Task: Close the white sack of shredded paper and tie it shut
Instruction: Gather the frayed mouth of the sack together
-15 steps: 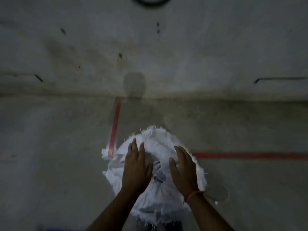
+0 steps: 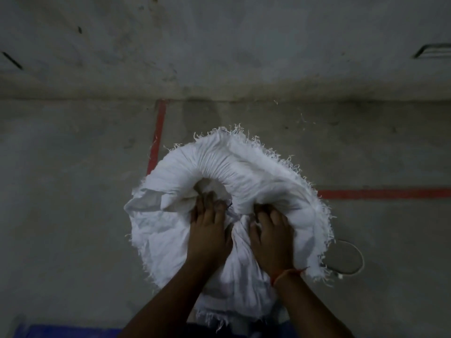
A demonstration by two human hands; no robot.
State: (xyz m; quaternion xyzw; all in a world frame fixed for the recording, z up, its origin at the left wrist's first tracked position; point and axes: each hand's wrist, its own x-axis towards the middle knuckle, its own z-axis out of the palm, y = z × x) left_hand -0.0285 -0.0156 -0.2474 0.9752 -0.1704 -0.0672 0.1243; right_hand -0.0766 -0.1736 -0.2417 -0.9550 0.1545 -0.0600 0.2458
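white sack frayed rim flares around both gripping hands.

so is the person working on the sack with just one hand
No, both the left hand and the right hand have their fingers dug into the gathered cloth of the white sack.

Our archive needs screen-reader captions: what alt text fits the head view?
Two bare hands, left hand and right hand, grip the gathered neck of a white sack with frayed edges, on a concrete floor marked with red tape.
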